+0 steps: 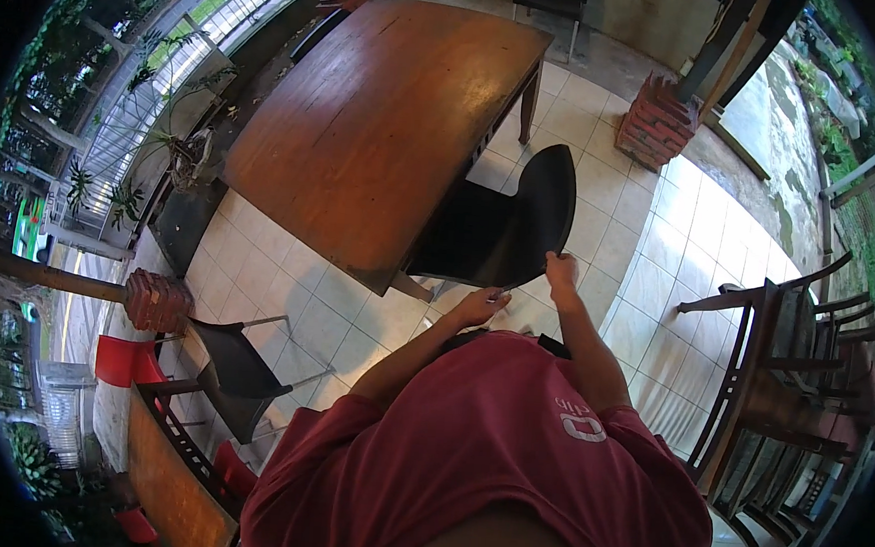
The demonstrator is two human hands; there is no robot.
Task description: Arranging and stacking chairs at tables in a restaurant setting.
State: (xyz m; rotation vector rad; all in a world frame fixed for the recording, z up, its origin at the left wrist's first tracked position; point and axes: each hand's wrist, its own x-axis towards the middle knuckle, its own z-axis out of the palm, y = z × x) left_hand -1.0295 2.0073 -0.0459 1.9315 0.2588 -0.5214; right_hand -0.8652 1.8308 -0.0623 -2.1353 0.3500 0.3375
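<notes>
Black chair stands at the near right corner of the wooden table, its curved back turned away from the tabletop and its seat partly hidden by the table's edge. The right hand is at the near end of the back, its fingers curled in and apparently pinching the rim. The left hand is just below the seat's near edge, fingers bent; whether it grips anything or even touches the chair, I cannot tell.

The likeliest trouble, as I judge it, is the tight fit at that corner. If the chair is pushed or turned inward, the seat could knock against the tabletop or the table leg, and the left hand, so close to that leg, might get its knuckles caught between the two. With only the right hand clearly on the chair, at one end of the back, a pull could make it swivel instead of sliding straight. The floor is tiled, so chair feet could catch on a joint or skid where the surface is slick; the feet are mostly hidden, which makes a snag harder to spot.
</notes>
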